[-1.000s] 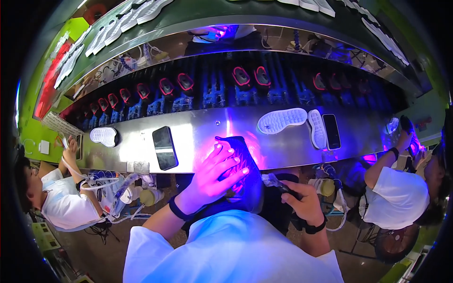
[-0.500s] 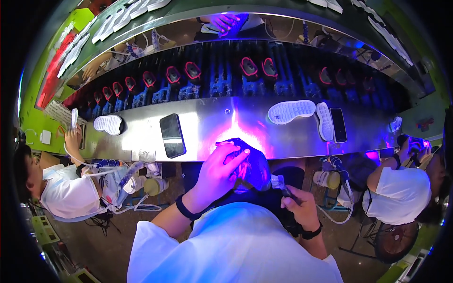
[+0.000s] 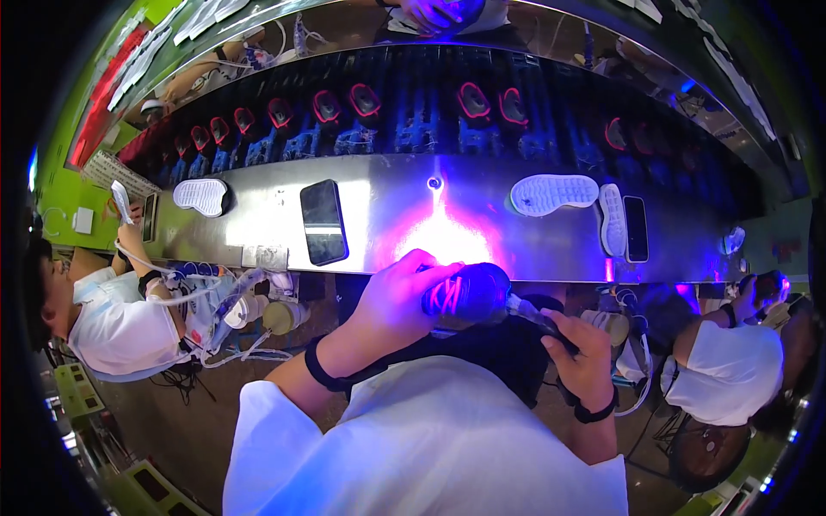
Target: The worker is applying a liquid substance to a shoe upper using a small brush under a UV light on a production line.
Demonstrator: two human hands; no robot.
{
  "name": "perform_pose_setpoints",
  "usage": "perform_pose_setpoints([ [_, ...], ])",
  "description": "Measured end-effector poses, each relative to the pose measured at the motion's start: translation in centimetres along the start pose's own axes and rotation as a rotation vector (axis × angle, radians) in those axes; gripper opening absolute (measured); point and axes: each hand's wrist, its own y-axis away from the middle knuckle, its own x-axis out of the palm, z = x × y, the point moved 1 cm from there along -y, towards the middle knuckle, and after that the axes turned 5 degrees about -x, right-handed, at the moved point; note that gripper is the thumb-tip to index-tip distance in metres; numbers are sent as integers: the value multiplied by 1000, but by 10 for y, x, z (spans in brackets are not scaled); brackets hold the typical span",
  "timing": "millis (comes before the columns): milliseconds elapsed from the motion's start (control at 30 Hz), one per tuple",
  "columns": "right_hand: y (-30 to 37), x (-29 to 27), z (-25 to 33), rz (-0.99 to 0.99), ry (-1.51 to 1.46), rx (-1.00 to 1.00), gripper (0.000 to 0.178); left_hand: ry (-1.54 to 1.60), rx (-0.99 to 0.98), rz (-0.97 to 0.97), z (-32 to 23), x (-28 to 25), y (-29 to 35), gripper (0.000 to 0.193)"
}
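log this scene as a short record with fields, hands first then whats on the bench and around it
left hand: holding a dark shoe with pink-lit laces
right hand: gripping a dark-handled brush, its tip at the shoe's right side
metal bench: left white sole, left phone, two right white soles, right phone
beyond bench: row of red-rimmed dark pieces
neighbours: one seated person on each side, left and right

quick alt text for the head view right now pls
First-person view: the left grip holds a dark shoe while the right grip holds a dark-handled tool at its edge. White soles and two phones lie on the metal bench beyond, beside a pinkish-purple glow; one co-worker is on either side.
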Motion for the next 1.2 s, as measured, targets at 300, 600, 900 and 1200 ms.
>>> perform_pose_setpoints([
  [300,-17,21,-29,-154,-94,-48,41,199,-124,351,-3,2,-22,69],
  [600,-20,9,-51,-89,-407,117,44,799,-475,553,-15,23,-18,70],
  [900,-27,2,-23,17,-400,160,42,805,-297,527,-1,20,-4,68],
  [1200,-20,23,-14,14,-291,51,46,1190,-514,585,11,16,9,55],
])
